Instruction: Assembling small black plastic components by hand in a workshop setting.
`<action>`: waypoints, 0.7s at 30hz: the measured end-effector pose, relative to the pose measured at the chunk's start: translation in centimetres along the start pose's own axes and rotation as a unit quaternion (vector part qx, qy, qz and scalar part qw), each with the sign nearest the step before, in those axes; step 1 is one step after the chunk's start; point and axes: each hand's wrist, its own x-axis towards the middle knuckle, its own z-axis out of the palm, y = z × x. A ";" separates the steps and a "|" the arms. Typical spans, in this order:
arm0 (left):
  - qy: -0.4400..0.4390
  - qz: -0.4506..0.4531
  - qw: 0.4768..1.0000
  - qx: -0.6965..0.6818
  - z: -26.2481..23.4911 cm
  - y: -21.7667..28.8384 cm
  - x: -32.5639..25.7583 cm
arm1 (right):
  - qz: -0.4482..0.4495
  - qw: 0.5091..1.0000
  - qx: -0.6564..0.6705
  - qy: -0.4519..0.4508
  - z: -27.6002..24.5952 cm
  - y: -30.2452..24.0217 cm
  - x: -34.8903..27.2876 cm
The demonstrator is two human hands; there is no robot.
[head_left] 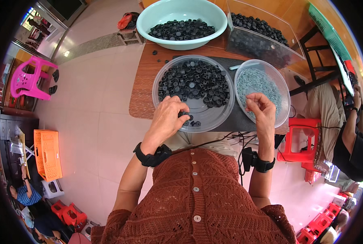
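Observation:
A round clear tub [201, 122] in front of me holds many small black plastic caps [193, 77], heaped toward its far side. My left hand [168, 117] is over the tub's near-left rim, its fingers curled and the thumb close to the index finger, with a black cap showing between them. Several loose caps [194, 123] lie beside the thumb. To the right, my right hand [262, 110] pinches thumb and fingertips together above the near side of a clear round container [285, 95]. Silvery screws [257, 81] fill that container; anything in the pinch is too small to make out.
Behind the tubs stand a pale green basin [181, 44] and a clear rectangular bin [266, 49], both with black caps. The wooden table [143, 89] ends just left of the tub. Cables [240, 140] hang at its front edge. A red stool [298, 140] and another person's arm [350, 126] are at right.

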 end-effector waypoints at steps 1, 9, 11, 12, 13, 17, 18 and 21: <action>-0.009 -0.005 1.000 0.004 0.0 0.1 0.1 | 0.000 1.000 0.000 0.001 -0.1 0.0 -0.1; -0.027 -0.033 0.999 -0.032 -0.1 0.4 0.7 | 0.000 1.000 -0.006 0.013 -0.6 0.5 -0.2; -0.003 -0.058 0.989 -0.134 0.0 0.5 0.8 | -0.001 1.000 -0.004 0.013 -0.6 0.6 -0.1; -0.003 -0.057 0.989 -0.134 0.0 0.4 0.8 | -0.002 1.000 -0.003 0.011 -0.7 0.6 -0.1; 0.005 -0.051 0.985 -0.166 0.1 0.3 0.8 | -0.003 1.000 -0.003 0.013 -0.7 0.6 -0.2; -0.063 -0.087 0.889 -0.444 -0.3 0.1 0.7 | 0.002 1.000 0.012 0.024 -0.5 0.3 -0.4; -0.062 -0.085 0.889 -0.445 -0.5 0.3 0.6 | 0.004 0.999 0.021 0.031 -0.3 0.0 -0.5; -0.106 -0.109 0.766 -0.625 -0.9 0.8 0.4 | -0.018 0.999 0.047 0.021 0.5 -1.0 -1.3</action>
